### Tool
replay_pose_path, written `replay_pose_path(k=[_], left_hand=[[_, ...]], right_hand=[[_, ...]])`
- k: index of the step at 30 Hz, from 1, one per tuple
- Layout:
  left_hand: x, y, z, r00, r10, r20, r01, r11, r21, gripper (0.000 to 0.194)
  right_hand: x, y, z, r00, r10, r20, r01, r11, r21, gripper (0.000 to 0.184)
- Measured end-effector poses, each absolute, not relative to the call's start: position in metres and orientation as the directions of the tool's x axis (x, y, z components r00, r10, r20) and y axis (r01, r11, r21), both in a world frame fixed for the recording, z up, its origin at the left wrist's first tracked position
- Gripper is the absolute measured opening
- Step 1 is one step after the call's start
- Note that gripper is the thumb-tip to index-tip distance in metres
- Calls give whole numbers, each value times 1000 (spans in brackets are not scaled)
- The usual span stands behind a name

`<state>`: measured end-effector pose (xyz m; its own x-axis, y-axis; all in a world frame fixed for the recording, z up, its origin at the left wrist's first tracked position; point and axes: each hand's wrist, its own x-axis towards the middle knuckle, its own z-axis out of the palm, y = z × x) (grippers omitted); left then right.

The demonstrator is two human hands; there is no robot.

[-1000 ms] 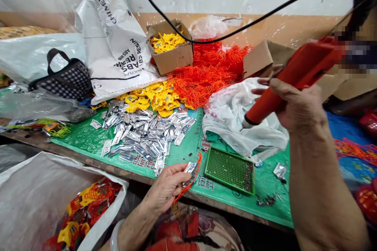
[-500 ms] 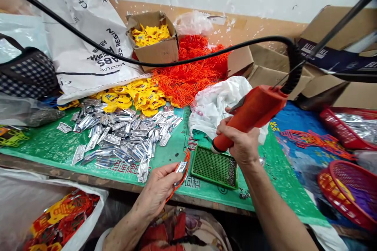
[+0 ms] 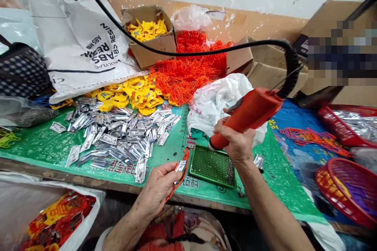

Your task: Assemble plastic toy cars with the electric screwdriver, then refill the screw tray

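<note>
My left hand is closed, pinching a small silver metal plate against an orange plastic frame near the table's front edge. My right hand is wrapped round a red-covered electric screwdriver, tilted with its blunt tip down to the left. That tip is over the back edge of a green gridded tray, apart from the plate; no bit can be made out. Tiny dark screws are gathered at the tray's right end. Left of the tray spreads a heap of silver metal plates.
Yellow plastic pieces and a red-orange pile lie behind the plates. A black cable arches across the table to the screwdriver. Red baskets stand at the right; an open white bag hangs below the front edge at left.
The view has shifted slightly, so most of the table appears a little further left. The screwdriver's tip has moved slightly up and left in view. Both hands keep their hold.
</note>
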<state>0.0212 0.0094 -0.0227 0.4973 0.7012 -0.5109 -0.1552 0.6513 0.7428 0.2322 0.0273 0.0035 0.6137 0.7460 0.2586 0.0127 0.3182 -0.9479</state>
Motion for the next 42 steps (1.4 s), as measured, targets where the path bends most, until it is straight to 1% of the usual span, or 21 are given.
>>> replay_pose_path(k=[7, 12, 17, 22, 24, 27, 30, 34, 38, 42], left_hand=[[22, 11, -22, 486, 698, -526, -156, 662, 733, 23], [22, 11, -24, 497, 710, -499, -158, 640, 752, 23], [24, 11, -25, 513, 715, -475, -187, 633, 751, 24], [25, 10, -24, 512, 729, -455, -177, 607, 774, 29], [25, 10, -25, 508, 733, -452, -160, 597, 786, 29], [25, 9, -26, 491, 736, -465, -150, 598, 787, 29], [25, 8, -28, 471, 745, -472, -176, 604, 778, 28], [25, 7, -29, 485, 736, -472, -210, 622, 754, 28], [23, 7, -29, 492, 739, -460, -203, 611, 765, 28], [23, 7, -29, 492, 740, -459, -218, 615, 758, 27]], right_hand=[[231, 28, 3, 613, 749, 250, 3, 314, -950, 17], [230, 28, 2, 602, 757, 254, -22, 333, -943, 18], [229, 28, 4, 600, 758, 254, -42, 347, -937, 26], [230, 26, 17, 616, 742, 265, -51, 373, -926, 21], [227, 23, 28, 613, 733, 294, -60, 414, -908, 27], [219, 15, 47, 573, 748, 337, -73, 455, -887, 40], [207, 3, 60, 501, 776, 383, -68, 476, -877, 41], [189, -7, 63, 413, 812, 413, -63, 477, -876, 43], [176, -5, 59, 395, 821, 412, -87, 480, -873, 43], [170, 0, 56, 377, 831, 408, -72, 466, -882, 49]])
